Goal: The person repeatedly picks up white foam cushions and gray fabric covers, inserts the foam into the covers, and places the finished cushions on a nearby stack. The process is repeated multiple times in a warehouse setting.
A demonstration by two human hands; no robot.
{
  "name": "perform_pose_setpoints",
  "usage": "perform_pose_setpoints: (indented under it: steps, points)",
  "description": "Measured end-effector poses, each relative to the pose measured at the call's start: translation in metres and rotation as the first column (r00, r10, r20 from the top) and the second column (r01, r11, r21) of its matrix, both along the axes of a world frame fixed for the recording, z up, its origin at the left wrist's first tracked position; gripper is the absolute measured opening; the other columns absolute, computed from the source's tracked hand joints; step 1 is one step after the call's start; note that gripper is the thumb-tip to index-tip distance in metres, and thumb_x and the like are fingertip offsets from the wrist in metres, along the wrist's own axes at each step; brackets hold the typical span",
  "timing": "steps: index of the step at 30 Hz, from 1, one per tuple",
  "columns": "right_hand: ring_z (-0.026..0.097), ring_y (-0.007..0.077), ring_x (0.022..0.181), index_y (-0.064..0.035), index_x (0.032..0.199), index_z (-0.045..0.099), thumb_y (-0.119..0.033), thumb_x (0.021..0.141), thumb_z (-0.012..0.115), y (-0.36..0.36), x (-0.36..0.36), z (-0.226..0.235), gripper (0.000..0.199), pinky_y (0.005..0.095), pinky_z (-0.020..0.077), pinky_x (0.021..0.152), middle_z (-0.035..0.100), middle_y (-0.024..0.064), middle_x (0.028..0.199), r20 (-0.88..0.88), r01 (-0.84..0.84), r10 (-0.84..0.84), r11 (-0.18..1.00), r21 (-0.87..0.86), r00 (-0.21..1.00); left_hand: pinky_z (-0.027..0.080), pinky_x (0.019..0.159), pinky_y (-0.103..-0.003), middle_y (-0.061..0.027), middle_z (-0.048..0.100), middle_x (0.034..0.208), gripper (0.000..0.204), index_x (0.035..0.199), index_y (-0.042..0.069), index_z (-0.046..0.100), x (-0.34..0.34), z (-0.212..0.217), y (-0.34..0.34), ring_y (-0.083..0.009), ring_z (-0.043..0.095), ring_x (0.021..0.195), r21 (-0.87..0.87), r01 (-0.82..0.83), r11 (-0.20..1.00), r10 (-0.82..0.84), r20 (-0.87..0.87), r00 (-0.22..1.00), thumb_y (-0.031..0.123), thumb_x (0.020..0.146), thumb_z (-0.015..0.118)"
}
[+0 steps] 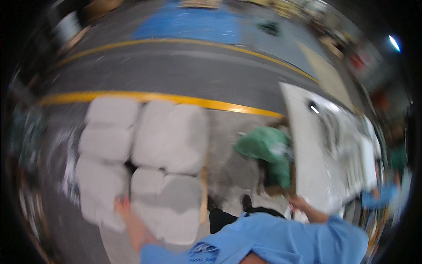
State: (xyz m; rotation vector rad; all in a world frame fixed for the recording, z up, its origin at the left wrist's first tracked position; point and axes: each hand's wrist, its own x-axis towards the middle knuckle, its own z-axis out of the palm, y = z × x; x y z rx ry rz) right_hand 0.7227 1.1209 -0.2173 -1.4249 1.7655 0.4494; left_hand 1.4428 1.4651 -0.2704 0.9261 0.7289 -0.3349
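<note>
My left hand (122, 204) reaches over several white, rounded, padded-looking bundles (171, 132) set close together in two columns on the left. It is at the gap between the two near bundles, and its fingers are smeared by motion. Out to the right, my right hand (298, 203) is beside the near left corner of a white-topped table (314, 171). Its fingers look curled, but blur hides what they hold, if anything. A green plastic bag (263, 144) with pale stuff in it stands left of the table.
A wooden edge (204, 193) shows beside the bundles. Yellow floor lines (220, 104) cross beyond them, with a blue floor patch (189, 24) farther off. White sheets or bags (351, 163) lie on the table. Another person's blue sleeve (380, 196) appears at the far right.
</note>
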Motion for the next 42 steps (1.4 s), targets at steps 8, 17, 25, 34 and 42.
perform_pose_setpoints:
  steps: [8,17,25,34,42]
  points:
    - [0.072,0.0333,0.108,-0.0081,0.124,0.072,-0.046,0.097,0.062,-0.006,0.082,-0.015,0.047,0.0434,0.0551,0.096,0.075,0.0172,0.118,0.208,-0.284,0.294,0.956,-0.079,0.933,0.039,0.113,-0.060,-0.0201,0.057,0.146,0.060,0.152,0.004,0.047,-0.065,0.000,-0.017,-0.0399,0.046,0.140,0.364,0.479,0.799,-0.508,-0.017,0.861,0.041,0.104,0.051]
    - [0.073,0.0243,0.099,-0.0067,0.126,0.068,-0.042,0.100,0.064,0.008,-0.001,-0.014,0.044,0.0384,0.0575,0.083,0.074,0.0098,0.115,0.502,0.297,-0.263,0.955,0.013,0.824,0.054,0.088,-0.052,-0.0186,0.063,0.130,0.055,0.145,0.009,0.051,-0.209,-0.051,-0.171,-0.0346,0.067,0.104,0.632,0.774,0.037,-0.994,-0.059,0.095,0.035,0.098,0.064]
    - [0.072,0.0173,0.087,-0.0105,0.121,0.067,-0.035,0.104,0.063,-0.005,-0.220,0.021,0.030,0.0342,0.0564,0.069,0.073,0.0062,0.108,0.738,0.852,-0.614,0.514,0.105,0.279,0.057,0.073,-0.034,-0.0137,0.072,0.109,0.044,0.144,0.005,0.052,-0.503,0.006,-0.402,-0.0204,0.071,0.081,0.361,0.771,-0.524,-0.757,0.216,-0.616,0.022,0.105,0.063]
    - [0.067,0.0216,0.080,-0.0086,0.122,0.060,-0.027,0.100,0.065,-0.102,-0.498,0.066,0.029,0.0367,0.0551,0.065,0.067,0.0074,0.102,0.921,0.972,-0.316,-0.016,0.235,-0.228,0.058,0.076,-0.036,-0.0118,0.071,0.105,0.035,0.136,0.003,0.057,-0.688,0.048,-0.410,-0.0193,0.069,0.077,0.235,0.837,-0.494,-0.844,0.099,-0.526,0.018,0.105,0.063]
    - [0.053,0.0241,0.100,-0.0089,0.143,0.054,-0.055,0.087,0.079,-0.236,-0.667,0.132,0.077,0.0435,0.0498,0.077,0.057,0.0097,0.118,0.939,0.876,-0.218,-0.462,0.142,-0.267,0.052,0.092,-0.063,-0.0209,0.069,0.129,0.081,0.156,0.016,0.043,-0.702,0.030,-0.363,-0.0394,0.069,0.106,0.297,0.863,-0.410,-0.910,-0.065,-0.410,0.045,0.089,0.080]
